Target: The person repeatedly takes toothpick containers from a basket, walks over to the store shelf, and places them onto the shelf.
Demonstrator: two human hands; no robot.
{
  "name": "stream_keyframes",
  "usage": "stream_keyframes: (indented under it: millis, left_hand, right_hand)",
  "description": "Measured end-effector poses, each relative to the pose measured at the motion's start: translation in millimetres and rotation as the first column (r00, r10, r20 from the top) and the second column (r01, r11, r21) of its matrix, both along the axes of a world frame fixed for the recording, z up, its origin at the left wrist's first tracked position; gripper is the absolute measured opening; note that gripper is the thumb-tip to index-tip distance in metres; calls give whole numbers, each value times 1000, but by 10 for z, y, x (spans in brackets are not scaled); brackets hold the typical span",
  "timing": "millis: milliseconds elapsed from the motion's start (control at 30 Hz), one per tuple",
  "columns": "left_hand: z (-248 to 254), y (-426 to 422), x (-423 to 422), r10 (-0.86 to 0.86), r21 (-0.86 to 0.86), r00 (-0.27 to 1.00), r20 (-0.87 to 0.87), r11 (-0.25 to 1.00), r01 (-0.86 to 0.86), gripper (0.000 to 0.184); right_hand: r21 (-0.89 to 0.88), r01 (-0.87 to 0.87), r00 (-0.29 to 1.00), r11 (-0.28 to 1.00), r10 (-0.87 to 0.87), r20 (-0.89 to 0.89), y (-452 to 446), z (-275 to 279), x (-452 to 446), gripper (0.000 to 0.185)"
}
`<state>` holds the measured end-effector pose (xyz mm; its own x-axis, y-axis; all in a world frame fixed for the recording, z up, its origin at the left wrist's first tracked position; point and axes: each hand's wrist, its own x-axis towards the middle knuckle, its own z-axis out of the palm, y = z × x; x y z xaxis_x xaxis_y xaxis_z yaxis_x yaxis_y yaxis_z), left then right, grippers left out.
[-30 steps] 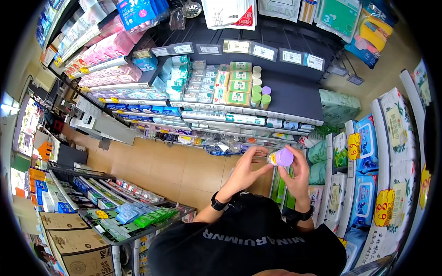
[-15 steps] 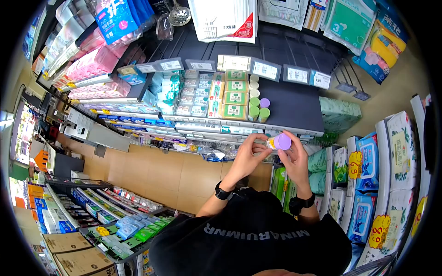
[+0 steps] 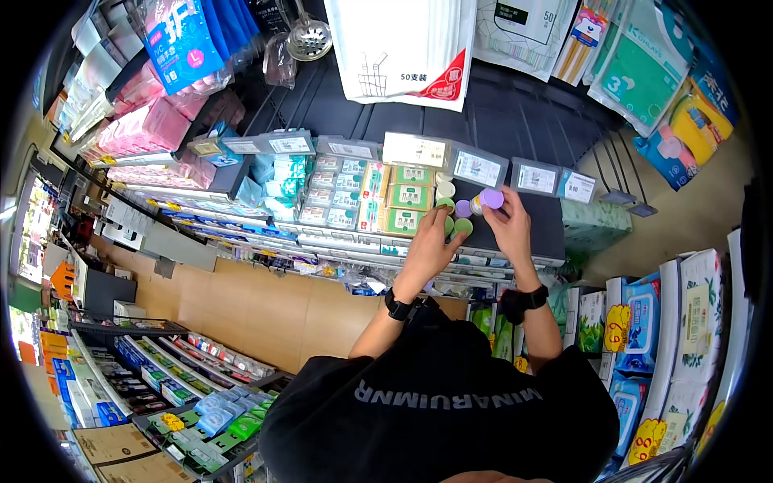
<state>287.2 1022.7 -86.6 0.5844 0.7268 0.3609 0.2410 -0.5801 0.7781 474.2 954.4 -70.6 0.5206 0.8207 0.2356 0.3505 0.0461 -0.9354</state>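
Observation:
My right hand (image 3: 509, 229) grips a small container with a purple lid (image 3: 489, 199), held tilted above the dark shelf. To its left, my left hand (image 3: 432, 251) is at the shelf's front, its fingers around a green-lidded container (image 3: 448, 226). Another green-lidded container (image 3: 462, 228) stands between the thumb and the shelf's bare part. Just behind is a second purple lid (image 3: 462, 209), and white-lidded containers (image 3: 444, 190) line up further back. Green and tan boxes (image 3: 404, 220) are stacked left of them.
Price tags (image 3: 477, 167) hang over the shelf (image 3: 531, 229), below hanging packs (image 3: 403, 48). Wipes packs (image 3: 640, 326) fill the right-hand shelves. A low display rack (image 3: 193, 427) stands at the lower left, beside cardboard boxes (image 3: 121, 443).
Both hands have moved forward to the shelf and apart. My left hand has let go of the purple-lidded container and reached the green-lidded ones; my right hand still holds the purple-lidded one.

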Motion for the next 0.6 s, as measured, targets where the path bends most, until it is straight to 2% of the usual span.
stream_keyframes:
  millis: [67,100,233,267,333,367,400,467,500,567,600]
  left_hand:
    - [-45,82,45,-8,-37,998,-68,999,5,53]
    - [-92,141,61,-32,-64,995,-98,998,26,60]
    - [-243,285,146,-53,-48,994,-93,998,48,63]
    - [-256,318,177,-67,-87,991,-115,995,57,64]
    - [-305,375,208,-79,-129,987,-137,990,62,66]
    - [-338,405,222,-70,-120,984,-162,991,50,67]
    - [-373,422,234,-60,-114,980,-188,993,39,67]
    - [-427,476,250,-61,-127,980,-191,991,37,69]
    - [-459,500,252,-63,-136,979,-194,990,37,70]
    - [-511,543,269,-72,-163,977,-203,986,39,72]
    - [-535,564,283,-88,-187,974,-210,981,48,74]
  right_hand:
    - [-17,21,1000,1000,-20,24,191,-204,158,51]
    - [11,28,1000,1000,-28,11,267,-219,170,46]
    - [-58,-30,996,998,35,79,560,-477,369,55]
    - [-56,-34,996,998,38,80,628,-581,440,55]
    - [-179,49,923,983,24,384,733,-811,588,57]
    - [-104,20,936,994,18,351,801,-1027,675,52]
    - [-107,18,936,994,21,351,844,-1168,741,52]
    - [-214,28,915,976,61,399,893,-1350,799,47]
    - [-276,-5,930,961,105,351,877,-1218,744,43]
    - [-268,-39,919,963,140,368,955,-1394,832,44]
    - [-257,-67,907,964,166,387,1034,-1712,988,46]
